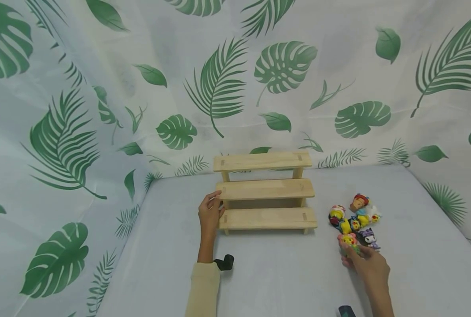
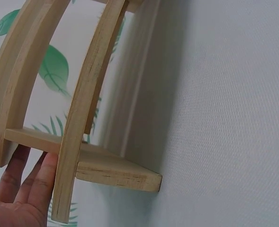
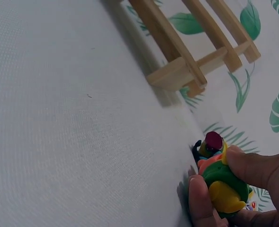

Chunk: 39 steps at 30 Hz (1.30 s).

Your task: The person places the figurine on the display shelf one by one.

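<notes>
A three-tier wooden step shelf (image 1: 267, 190) stands on the pale tabletop. My left hand (image 1: 209, 213) grips it at the left end of the middle board; in the left wrist view the fingers (image 2: 37, 182) reach round the wood beside the side support. My right hand (image 1: 368, 266) pinches a small toy figurine (image 1: 348, 239) between thumb and fingers. The right wrist view shows this figurine's green and yellow body (image 3: 224, 184), with a pink part beside it. Just beyond the hand lies a cluster of other figurines, including a purple-and-black one (image 1: 369, 238) and a red-topped one (image 1: 359, 201).
Leaf-printed white sheets (image 1: 219, 88) rise behind the table (image 1: 271, 273) and along its sides. A black device (image 1: 225, 263) shows at the left wrist, and another dark object (image 1: 346, 311) shows near the right forearm at the bottom edge.
</notes>
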Motion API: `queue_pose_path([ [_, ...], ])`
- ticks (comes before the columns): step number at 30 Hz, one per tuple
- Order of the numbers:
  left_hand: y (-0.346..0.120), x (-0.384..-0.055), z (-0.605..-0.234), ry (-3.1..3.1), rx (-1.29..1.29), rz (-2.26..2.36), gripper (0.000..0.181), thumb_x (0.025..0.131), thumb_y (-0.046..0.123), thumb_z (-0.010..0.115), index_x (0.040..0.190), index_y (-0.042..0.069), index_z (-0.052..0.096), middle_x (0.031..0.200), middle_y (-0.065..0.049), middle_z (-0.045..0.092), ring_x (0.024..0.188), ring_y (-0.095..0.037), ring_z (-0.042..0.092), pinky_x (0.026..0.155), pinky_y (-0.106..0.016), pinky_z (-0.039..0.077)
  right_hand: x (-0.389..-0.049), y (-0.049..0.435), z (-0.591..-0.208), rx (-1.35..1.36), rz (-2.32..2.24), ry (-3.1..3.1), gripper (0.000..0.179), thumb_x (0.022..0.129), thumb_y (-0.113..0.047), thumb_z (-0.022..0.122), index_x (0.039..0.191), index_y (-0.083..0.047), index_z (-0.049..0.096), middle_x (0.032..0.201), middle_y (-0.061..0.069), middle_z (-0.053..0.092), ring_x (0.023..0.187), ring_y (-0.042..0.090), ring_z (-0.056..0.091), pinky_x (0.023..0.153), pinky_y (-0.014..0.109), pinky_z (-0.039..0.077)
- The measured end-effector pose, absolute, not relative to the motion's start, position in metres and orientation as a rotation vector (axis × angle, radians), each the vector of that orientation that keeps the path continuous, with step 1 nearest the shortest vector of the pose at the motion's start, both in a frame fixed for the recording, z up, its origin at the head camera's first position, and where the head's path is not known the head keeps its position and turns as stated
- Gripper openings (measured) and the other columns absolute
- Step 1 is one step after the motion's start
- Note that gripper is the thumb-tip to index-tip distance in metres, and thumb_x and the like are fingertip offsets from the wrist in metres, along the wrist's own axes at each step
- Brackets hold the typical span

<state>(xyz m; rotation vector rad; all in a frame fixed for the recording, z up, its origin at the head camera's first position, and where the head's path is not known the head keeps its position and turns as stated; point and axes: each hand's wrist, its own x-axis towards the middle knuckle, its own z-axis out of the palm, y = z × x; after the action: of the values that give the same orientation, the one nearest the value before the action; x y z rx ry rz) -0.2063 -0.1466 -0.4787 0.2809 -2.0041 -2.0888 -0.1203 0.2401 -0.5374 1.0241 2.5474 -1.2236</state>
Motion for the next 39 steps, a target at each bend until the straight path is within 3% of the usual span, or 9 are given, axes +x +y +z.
queue_pose_path([
  [9,-0.149,-0.203,-0.480,-1.998,0.283,-2.097,0.028,0.101,0.016,0.055,0.123,0.002,0.064,0.113,-0.024,0.067,0.110,-0.037,0.064,0.091,-0.053,0.055,-0.117,0.236,-0.537,1.067,-1.295,2.463,0.083,0.092,-0.058,0.056,0.144,0.005,0.039,0.145,0.033,0.036,0.137,0.051,0.027,0.113,0.063,0.027],
  [21,-0.149,-0.204,-0.483,-1.975,0.260,-2.114,0.027,0.101,0.016,0.055,0.122,0.001,0.065,0.110,-0.025,0.067,0.110,-0.043,0.062,0.091,-0.056,0.054,-0.123,0.231,-0.527,0.995,-1.578,2.306,0.101,0.085,-0.068,0.058,0.154,-0.002,0.023,0.154,0.029,0.026,0.143,0.048,0.019,0.114,0.064,0.025],
  [24,-0.150,-0.204,-0.482,-1.980,0.261,-2.108,0.027,0.101,0.016,0.055,0.122,0.001,0.065,0.110,-0.025,0.068,0.109,-0.041,0.063,0.090,-0.055,0.055,-0.128,0.227,-0.519,0.908,-1.726,2.295,0.093,0.090,-0.057,0.060,0.154,-0.002,0.020,0.156,0.028,0.026,0.143,0.044,0.025,0.110,0.050,0.041],
  [26,-0.150,-0.204,-0.482,-1.981,0.265,-2.106,0.027,0.101,0.016,0.055,0.122,0.001,0.065,0.110,-0.024,0.068,0.108,-0.039,0.063,0.090,-0.055,0.055,-0.131,0.223,-0.514,0.848,-1.818,2.283,0.088,0.093,-0.049,0.061,0.155,-0.002,0.019,0.158,0.025,0.024,0.142,0.039,0.031,0.099,0.032,0.053],
  [29,-0.149,-0.204,-0.482,-1.984,0.271,-2.104,0.027,0.101,0.016,0.055,0.122,0.002,0.065,0.111,-0.024,0.068,0.108,-0.038,0.064,0.090,-0.055,0.055,-0.136,0.216,-0.506,0.772,-1.975,2.228,0.083,0.094,-0.040,0.064,0.155,-0.005,0.020,0.159,0.017,0.025,0.127,0.022,0.050,0.082,0.014,0.055],
  [33,-0.149,-0.205,-0.481,-1.981,0.272,-2.104,0.027,0.101,0.016,0.055,0.121,0.002,0.065,0.112,-0.024,0.068,0.109,-0.038,0.064,0.091,-0.054,0.055,-0.145,0.208,-0.494,0.628,-2.156,2.176,0.084,0.090,-0.039,0.069,0.154,-0.006,0.024,0.142,0.004,0.041,0.095,-0.004,0.063,0.080,0.016,0.057],
  [36,-0.148,-0.206,-0.481,-1.977,0.267,-2.101,0.027,0.101,0.016,0.055,0.122,0.001,0.065,0.113,-0.024,0.068,0.110,-0.039,0.064,0.091,-0.054,0.055,-0.150,0.202,-0.486,0.504,-2.229,2.195,0.083,0.090,-0.037,0.070,0.153,-0.004,0.027,0.125,-0.006,0.046,0.087,-0.007,0.065,0.078,0.016,0.057],
  [39,-0.148,-0.207,-0.482,-1.969,0.266,-2.112,0.028,0.101,0.015,0.055,0.122,0.001,0.064,0.113,-0.025,0.067,0.110,-0.040,0.063,0.091,-0.055,0.054,-0.156,0.197,-0.480,0.450,-2.227,2.252,0.079,0.090,-0.037,0.070,0.151,-0.004,0.032,0.119,-0.008,0.047,0.087,-0.007,0.065,0.076,0.015,0.057],
])
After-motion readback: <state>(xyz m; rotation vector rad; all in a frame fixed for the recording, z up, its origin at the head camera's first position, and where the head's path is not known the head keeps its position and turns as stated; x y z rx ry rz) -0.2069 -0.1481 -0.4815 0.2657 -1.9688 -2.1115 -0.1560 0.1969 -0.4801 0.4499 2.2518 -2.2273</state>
